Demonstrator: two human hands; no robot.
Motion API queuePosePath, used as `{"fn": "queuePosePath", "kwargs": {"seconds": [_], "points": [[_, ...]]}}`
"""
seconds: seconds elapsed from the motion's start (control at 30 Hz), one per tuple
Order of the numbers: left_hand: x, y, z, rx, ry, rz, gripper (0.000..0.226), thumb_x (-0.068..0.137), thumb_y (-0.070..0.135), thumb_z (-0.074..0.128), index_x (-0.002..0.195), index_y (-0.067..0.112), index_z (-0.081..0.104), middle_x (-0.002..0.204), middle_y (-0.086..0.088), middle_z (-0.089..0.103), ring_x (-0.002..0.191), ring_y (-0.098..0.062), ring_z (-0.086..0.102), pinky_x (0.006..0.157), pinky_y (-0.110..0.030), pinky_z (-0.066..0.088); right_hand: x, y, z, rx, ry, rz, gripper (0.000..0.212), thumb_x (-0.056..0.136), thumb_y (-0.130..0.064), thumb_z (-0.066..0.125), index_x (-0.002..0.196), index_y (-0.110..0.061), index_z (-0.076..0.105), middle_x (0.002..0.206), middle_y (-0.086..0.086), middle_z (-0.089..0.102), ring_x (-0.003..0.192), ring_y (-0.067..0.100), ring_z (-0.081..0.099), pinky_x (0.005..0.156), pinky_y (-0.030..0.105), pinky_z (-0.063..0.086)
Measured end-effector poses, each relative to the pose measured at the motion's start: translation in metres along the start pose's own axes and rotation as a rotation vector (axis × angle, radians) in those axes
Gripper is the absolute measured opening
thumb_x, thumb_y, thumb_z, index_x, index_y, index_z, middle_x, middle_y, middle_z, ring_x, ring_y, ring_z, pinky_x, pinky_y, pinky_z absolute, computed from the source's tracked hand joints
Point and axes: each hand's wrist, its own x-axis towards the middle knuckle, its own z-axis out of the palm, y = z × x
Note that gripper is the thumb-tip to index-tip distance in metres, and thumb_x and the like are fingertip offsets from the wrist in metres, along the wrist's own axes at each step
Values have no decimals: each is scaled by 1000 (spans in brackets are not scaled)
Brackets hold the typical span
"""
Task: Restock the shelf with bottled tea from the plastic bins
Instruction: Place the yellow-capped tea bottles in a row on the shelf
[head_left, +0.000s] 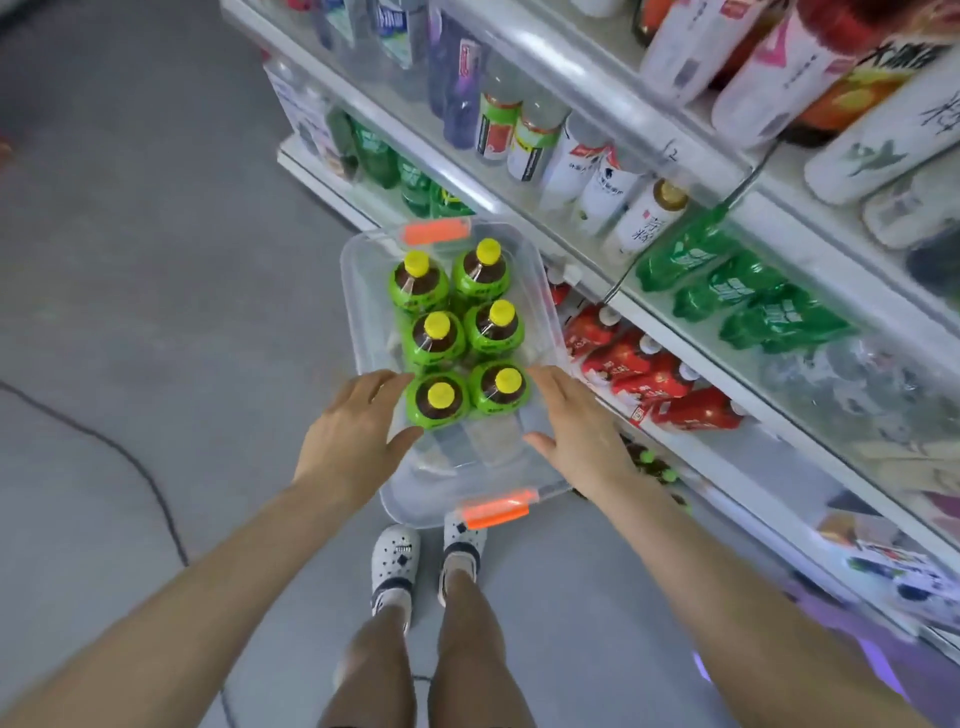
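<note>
A clear plastic bin (363, 291) with orange latches sits on the grey floor beside the shelf. Several tea bottles (436, 338) with yellow caps and green labels stand upright in its far part; its near part holds none. My left hand (358, 431) hovers over the bin's left rim, fingers straight, fingertips next to the nearest left bottle (437, 401). My right hand (576, 421) is spread over the right rim beside the nearest right bottle (501, 388). Neither hand holds anything.
The white shelf (691, 332) runs along the right, stocked with green soda bottles (727, 286), red pouches (649, 374) and white bottles (644, 218). A black cable (150, 483) lies on the floor at left. My feet in white clogs (395, 561) stand just behind the bin.
</note>
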Motion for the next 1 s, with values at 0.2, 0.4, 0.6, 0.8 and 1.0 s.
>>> {"fn": "queuePosePath", "kwargs": {"seconds": [0.2, 0.4, 0.6, 0.8, 1.0], "points": [[9, -12, 51, 7, -10, -40, 63, 73, 25, 83, 129, 14, 58, 120, -6, 62, 114, -33, 56, 81, -46, 56, 56, 25, 48, 87, -98, 61, 89, 80, -23, 81, 153, -17, 31, 153, 9, 41, 138, 30, 41, 114, 46, 34], [17, -27, 78, 96, 65, 40, 65, 69, 26, 85, 126, 8, 60, 119, -10, 64, 118, -35, 55, 107, -46, 39, 82, 30, 72, 267, -75, 88, 89, 70, -21, 87, 146, -16, 41, 150, 6, 44, 136, 27, 45, 113, 40, 36], [13, -36, 88, 154, 43, 87, 71, 66, 26, 86, 129, 6, 59, 118, -11, 65, 117, -35, 57, 114, -46, 28, 87, 33, 83, 230, -67, 77, 93, 68, -15, 89, 147, -18, 40, 152, 4, 42, 135, 27, 46, 112, 40, 39], [15, -31, 88, 211, -6, 49, 79, 63, 31, 88, 131, 7, 57, 120, -12, 64, 117, -34, 57, 116, -42, 22, 90, 35, 85, 175, -45, 51, 77, 65, -18, 90, 131, -16, 50, 137, 5, 52, 124, 27, 52, 99, 35, 46], [26, -24, 82, 308, -93, 23, 88, 61, 38, 89, 136, 9, 51, 127, -10, 61, 121, -30, 54, 117, -40, 20, 63, 23, 79, 273, 108, 97, 66, 64, -25, 91, 117, -8, 56, 112, 10, 61, 103, 31, 60, 79, 31, 44]]}}
